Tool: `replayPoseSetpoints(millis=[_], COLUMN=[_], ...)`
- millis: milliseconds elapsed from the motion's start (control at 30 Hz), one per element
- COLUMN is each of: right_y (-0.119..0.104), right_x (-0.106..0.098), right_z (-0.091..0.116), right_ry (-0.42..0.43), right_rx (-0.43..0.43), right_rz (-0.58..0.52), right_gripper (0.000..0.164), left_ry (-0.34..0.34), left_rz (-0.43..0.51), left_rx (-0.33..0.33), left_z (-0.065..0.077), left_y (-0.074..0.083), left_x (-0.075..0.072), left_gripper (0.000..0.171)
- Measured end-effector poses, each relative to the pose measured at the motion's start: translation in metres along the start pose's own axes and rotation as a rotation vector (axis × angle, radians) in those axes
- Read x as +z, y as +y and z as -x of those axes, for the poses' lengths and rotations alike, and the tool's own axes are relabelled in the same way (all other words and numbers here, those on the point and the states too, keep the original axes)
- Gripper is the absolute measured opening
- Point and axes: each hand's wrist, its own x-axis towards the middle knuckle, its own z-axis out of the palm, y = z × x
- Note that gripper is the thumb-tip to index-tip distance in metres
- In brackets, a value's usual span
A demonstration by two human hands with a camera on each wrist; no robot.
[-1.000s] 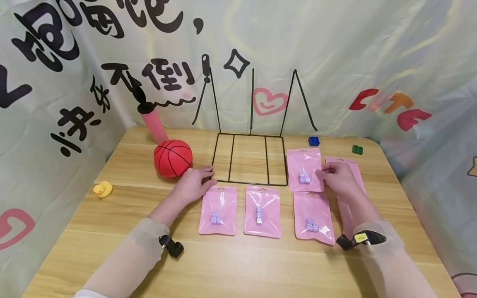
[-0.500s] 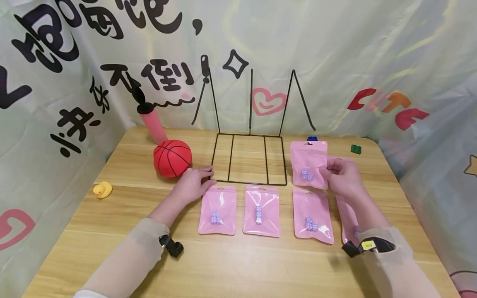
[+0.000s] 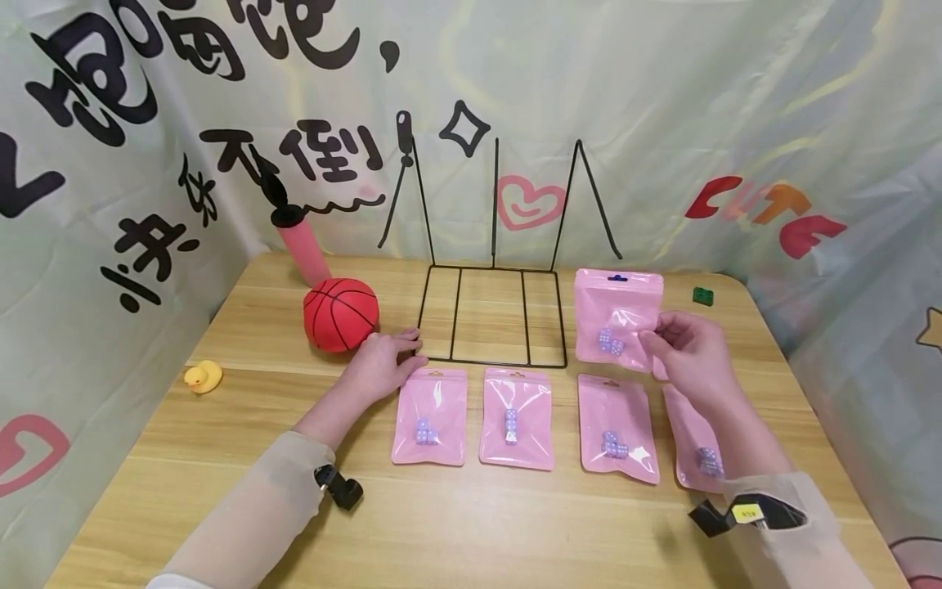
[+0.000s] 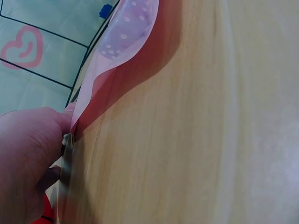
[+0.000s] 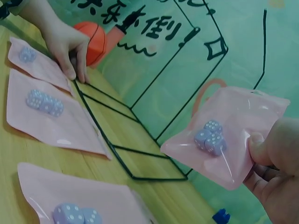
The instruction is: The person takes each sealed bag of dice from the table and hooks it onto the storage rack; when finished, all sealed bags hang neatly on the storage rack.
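My right hand [image 3: 692,352] pinches a pink pouch [image 3: 614,307] by its right edge, thumb in front. Small lilac dice [image 5: 210,136] show through the clear front, and in the right wrist view the pouch is raised with its hang-hole end up. My left hand [image 3: 381,366] holds the front left corner of a black wire rack [image 3: 486,361], just behind the leftmost pouch [image 3: 430,446]. Alongside that pouch lie a second pouch [image 3: 530,458], a third pouch [image 3: 625,405] and, partly under my right forearm, a fourth pouch [image 3: 688,433].
A red basketball [image 3: 341,315] stands beside my left hand, with a pink cylinder [image 3: 303,249] behind it. The yellow rubber duck [image 3: 204,376] sits at the left edge. A green toy brick [image 3: 702,296] and a blue brick [image 5: 221,216] lie at the back right. Curtains surround the wooden table [image 3: 471,523].
My right hand has raised the pouch off the table, tilting it upright and shifting it slightly right and back. The blue brick is now mostly covered. My left hand has stayed at the rack.
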Motion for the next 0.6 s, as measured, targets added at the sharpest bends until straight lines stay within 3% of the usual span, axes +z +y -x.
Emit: replayPoseSetpoints(millis=[200,600], right_y=[-0.013,-0.035], right_x=[-0.002,-0.003], right_z=[0.012,0.023], right_ry=[0.016,0.032], right_rx=[-0.092,-0.175], right_rz=[-0.003,-0.053], right_gripper=[0.016,0.009], left_ry=[-0.002,-0.001], left_rz=[0.007,0.011], left_rx=[-0.002,0.006], left_z=[0.001,0.001], left_y=[0.001,0.001], left_x=[0.0,0.0], left_gripper=[0.04,0.04])
